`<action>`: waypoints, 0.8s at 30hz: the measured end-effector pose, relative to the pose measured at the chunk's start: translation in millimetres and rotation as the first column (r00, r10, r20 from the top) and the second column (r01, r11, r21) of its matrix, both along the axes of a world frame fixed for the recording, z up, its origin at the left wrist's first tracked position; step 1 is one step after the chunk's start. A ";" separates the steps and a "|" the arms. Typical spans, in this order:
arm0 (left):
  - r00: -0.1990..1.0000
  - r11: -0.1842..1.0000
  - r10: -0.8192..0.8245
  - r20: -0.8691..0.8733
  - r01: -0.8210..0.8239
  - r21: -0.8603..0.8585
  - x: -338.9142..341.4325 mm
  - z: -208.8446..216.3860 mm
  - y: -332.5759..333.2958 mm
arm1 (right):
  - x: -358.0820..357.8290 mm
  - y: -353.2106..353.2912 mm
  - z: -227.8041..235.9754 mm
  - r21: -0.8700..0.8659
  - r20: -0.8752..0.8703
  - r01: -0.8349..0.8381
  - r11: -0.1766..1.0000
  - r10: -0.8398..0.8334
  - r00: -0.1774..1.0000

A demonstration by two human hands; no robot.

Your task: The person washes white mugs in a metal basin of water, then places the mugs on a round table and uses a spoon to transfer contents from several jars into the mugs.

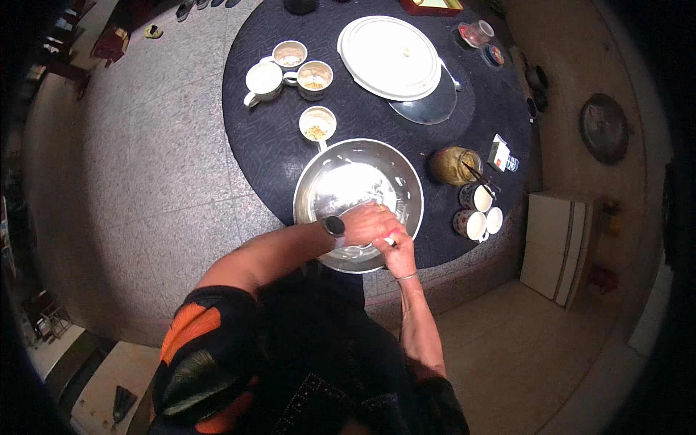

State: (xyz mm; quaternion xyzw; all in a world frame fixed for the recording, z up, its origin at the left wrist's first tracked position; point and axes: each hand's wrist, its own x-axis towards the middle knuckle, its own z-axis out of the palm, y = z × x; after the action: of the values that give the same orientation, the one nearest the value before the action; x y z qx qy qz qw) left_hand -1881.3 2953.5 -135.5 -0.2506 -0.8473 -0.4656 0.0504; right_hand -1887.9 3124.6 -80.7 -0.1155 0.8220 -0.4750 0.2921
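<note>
A wide metal basin (319, 156) stands at the near edge of the round table, its inside shiny with what looks like water. Over its near right part, my left hand (366, 223) and my right hand (398, 254) meet, pressed together. The left fingers curl down and are mostly hidden; the right fingers close against them. A small white piece with a pinkish bit beside it shows between the hands, too small to name. A white mug (317, 125) with yellowish bits inside stands just beyond the basin's far left rim.
Three more mugs (314, 80) stand at the far left. A white lid (389, 56) lies at the back. On the right are a glass jar (455, 166) with dark sticks, a small white box (498, 152) and patterned cups (470, 225). A white cabinet (554, 246) stands beyond.
</note>
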 end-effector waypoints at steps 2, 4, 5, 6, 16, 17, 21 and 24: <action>0.995 0.990 -0.083 0.058 0.089 -0.113 -7.9 5.3 -4.8 | 3.1 1.7 -4.7 -0.020 -0.022 0.040 0.999 -0.040 0.999; 0.984 0.986 -0.057 0.169 0.082 -0.147 -12.8 7.6 -11.0 | 8.2 -1.9 -6.4 -0.098 0.058 0.154 0.983 -0.149 0.987; 0.982 0.986 0.000 0.187 0.031 -0.163 -10.4 8.6 -9.2 | 11.3 -3.5 -6.0 -0.091 0.046 0.180 0.979 -0.177 0.983; 0.978 0.984 0.060 0.200 -0.023 -0.179 -7.4 10.3 -6.1 | 13.5 -4.7 -4.4 -0.084 0.031 0.203 0.975 -0.201 0.979; 0.673 0.765 0.443 0.592 -0.628 0.141 25.9 -66.3 0.7 | 18.2 -22.8 -7.8 -0.097 -0.232 0.174 0.980 -0.192 0.954; 0.540 0.660 0.411 0.734 -0.732 0.169 28.4 -65.1 6.4 | 13.2 -24.2 -7.4 -0.139 -0.217 0.151 0.979 -0.178 0.960; 0.553 0.779 0.011 0.833 -0.527 0.340 49.9 -54.7 -10.2 | -15.6 -27.2 -11.7 -0.004 -0.552 0.099 0.995 -0.085 0.830; 0.749 0.958 0.269 0.605 -0.276 -0.084 66.4 -61.5 -11.7 | -31.7 -20.9 -31.3 0.052 -0.603 0.101 0.994 -0.050 0.796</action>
State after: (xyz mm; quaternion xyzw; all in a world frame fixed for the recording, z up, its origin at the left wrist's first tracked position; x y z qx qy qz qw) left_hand -1814.9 2941.8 -197.1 0.0396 -0.8427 -0.5133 -0.1573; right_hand -1919.7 3103.7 -112.0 -0.2153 0.8947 -0.3914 0.0018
